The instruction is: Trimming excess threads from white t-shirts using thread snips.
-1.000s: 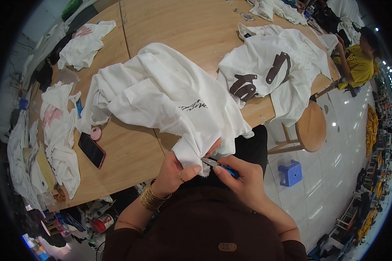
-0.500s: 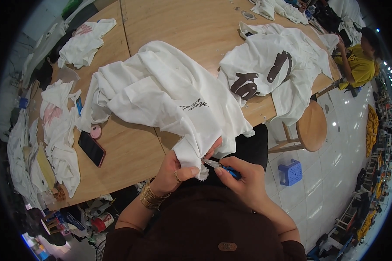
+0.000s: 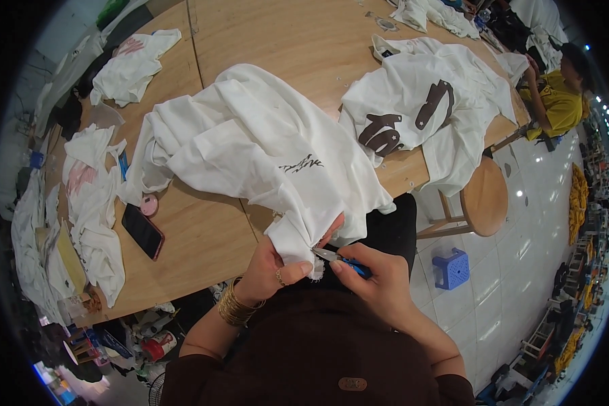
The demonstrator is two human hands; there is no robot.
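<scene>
A white garment (image 3: 250, 135) with dark lettering lies crumpled over the table's near edge, one part of it drawn toward me. My left hand (image 3: 277, 267), with bracelets and a ring, grips that part near a frayed edge; some of its fingers are behind the cloth. Blue-handled thread snips (image 3: 355, 266) are closed in my right hand (image 3: 379, 274). Their metal blades point left and touch the cloth beside my left fingers. Whether the blades are apart is too small to tell.
The wooden table (image 3: 203, 233) carries a phone (image 3: 143, 231), a small pink round object (image 3: 149, 205) and a white garment with brown patches (image 3: 433, 95). More white pieces (image 3: 95, 203) lie left. A wooden stool (image 3: 484, 196), a blue plastic stool (image 3: 451, 268) and a person in yellow (image 3: 561, 101) are right.
The snips and my right hand have shifted slightly left, bringing the blade tips closer against the cloth. My left hand keeps nearly the same place and hold.
</scene>
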